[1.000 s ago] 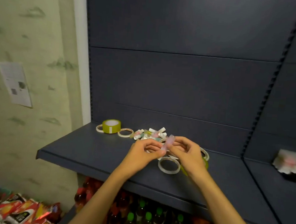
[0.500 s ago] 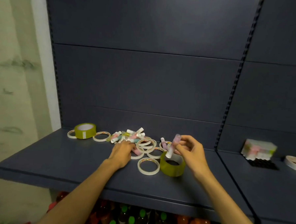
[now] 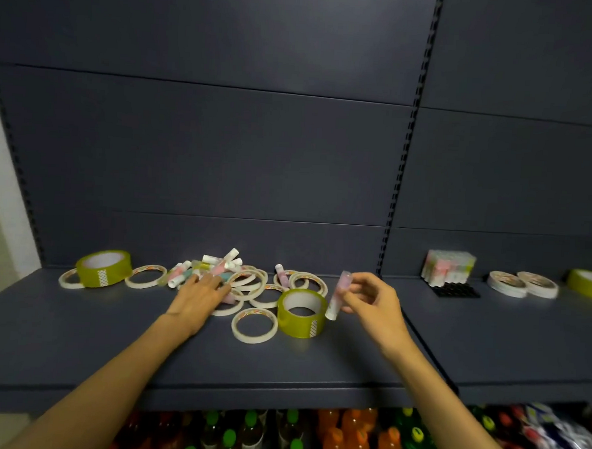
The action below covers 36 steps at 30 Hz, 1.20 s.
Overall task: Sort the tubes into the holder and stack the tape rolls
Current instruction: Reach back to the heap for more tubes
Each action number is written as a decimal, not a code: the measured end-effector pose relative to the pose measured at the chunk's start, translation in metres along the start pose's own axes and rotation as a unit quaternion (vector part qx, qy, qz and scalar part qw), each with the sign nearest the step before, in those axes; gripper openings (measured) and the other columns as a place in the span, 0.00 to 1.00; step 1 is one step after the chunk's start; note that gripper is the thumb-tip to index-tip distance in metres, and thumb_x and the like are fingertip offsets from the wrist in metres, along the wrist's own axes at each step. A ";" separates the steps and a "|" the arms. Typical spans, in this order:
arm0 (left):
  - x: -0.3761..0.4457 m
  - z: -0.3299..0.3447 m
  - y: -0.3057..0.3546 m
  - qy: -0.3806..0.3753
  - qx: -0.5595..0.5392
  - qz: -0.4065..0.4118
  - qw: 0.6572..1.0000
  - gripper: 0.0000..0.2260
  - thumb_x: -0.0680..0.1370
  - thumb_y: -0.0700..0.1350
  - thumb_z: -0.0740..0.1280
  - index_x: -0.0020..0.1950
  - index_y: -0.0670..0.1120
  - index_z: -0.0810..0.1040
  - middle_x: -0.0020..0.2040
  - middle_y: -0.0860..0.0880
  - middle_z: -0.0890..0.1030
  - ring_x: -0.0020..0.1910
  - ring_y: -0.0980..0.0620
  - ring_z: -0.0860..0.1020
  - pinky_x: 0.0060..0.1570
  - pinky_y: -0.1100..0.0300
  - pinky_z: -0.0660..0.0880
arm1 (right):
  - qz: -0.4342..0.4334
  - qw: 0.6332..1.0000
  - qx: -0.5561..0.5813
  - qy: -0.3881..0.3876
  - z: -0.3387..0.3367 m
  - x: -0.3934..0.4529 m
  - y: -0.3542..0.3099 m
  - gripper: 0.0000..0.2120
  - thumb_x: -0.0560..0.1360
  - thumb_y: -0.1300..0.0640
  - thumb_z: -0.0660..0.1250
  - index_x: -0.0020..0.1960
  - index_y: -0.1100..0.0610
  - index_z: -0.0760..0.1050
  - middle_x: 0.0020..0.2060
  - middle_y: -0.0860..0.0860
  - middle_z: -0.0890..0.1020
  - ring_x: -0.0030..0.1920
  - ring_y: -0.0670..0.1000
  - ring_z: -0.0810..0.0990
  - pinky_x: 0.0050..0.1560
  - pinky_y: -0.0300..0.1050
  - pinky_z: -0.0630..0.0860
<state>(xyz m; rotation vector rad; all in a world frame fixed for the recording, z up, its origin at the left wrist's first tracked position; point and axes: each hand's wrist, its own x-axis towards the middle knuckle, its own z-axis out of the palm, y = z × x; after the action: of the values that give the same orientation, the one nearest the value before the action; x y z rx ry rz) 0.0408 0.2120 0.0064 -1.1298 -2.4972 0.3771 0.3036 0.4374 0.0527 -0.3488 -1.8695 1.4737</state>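
A heap of small tubes (image 3: pixel 217 265) lies on the dark shelf (image 3: pixel 76 333) among several thin white tape rolls (image 3: pixel 254 325). My left hand (image 3: pixel 200 296) lies palm down on the near side of that heap, fingers over the tubes. My right hand (image 3: pixel 372 305) pinches a pink and white tube (image 3: pixel 338 299), upright, just right of a wide yellow-green tape roll (image 3: pixel 302 312). A second wide yellow-green roll (image 3: pixel 103 267) stands at the far left. On the neighbouring shelf stands the black holder (image 3: pixel 455 290) with a block of tubes (image 3: pixel 448 266) in it.
Two low stacks of thin white tape rolls (image 3: pixel 521 283) sit right of the holder, with another yellow-green roll (image 3: pixel 590 283) at the frame edge. A slotted upright (image 3: pixel 398 181) divides the two shelf bays. Bottles (image 3: pixel 345 439) fill the level below.
The view has swung right, bringing the holder and stacked rolls into sight. My left hand let go of the tube and went down onto the heap; my right hand carried the tube rightward.
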 end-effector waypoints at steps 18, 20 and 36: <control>0.012 -0.174 0.213 0.279 -0.592 -0.055 0.754 0.18 0.78 0.41 0.69 0.65 0.55 0.71 0.45 0.52 0.80 0.40 0.56 0.80 0.44 0.55 0.80 | -0.018 0.997 0.002 0.080 -0.197 -0.033 -0.016 0.04 0.76 0.62 0.72 0.50 0.58 0.80 0.40 0.54 0.84 0.44 0.53 0.84 0.46 0.49 0.84; 0.022 -0.197 0.253 0.278 -0.613 -0.040 0.738 0.18 0.77 0.41 0.70 0.64 0.54 0.73 0.44 0.53 0.81 0.37 0.58 0.79 0.44 0.57 0.79 | -0.023 0.996 -0.011 0.084 -0.234 -0.033 -0.016 0.04 0.76 0.62 0.72 0.51 0.57 0.80 0.41 0.55 0.84 0.45 0.56 0.85 0.47 0.53 0.84; 0.093 -0.244 0.426 0.229 -0.660 0.000 0.716 0.16 0.79 0.42 0.69 0.65 0.52 0.74 0.48 0.50 0.80 0.39 0.52 0.80 0.42 0.66 0.77 | -0.035 0.992 -0.050 0.107 -0.384 0.013 0.032 0.07 0.75 0.64 0.72 0.52 0.56 0.80 0.40 0.52 0.85 0.43 0.52 0.85 0.49 0.54 0.84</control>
<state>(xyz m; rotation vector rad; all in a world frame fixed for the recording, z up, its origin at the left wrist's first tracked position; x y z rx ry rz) 0.3724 0.5777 0.0805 -1.3249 -2.0454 -1.7457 0.5469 0.7363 0.0614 -0.4651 -1.7677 1.2478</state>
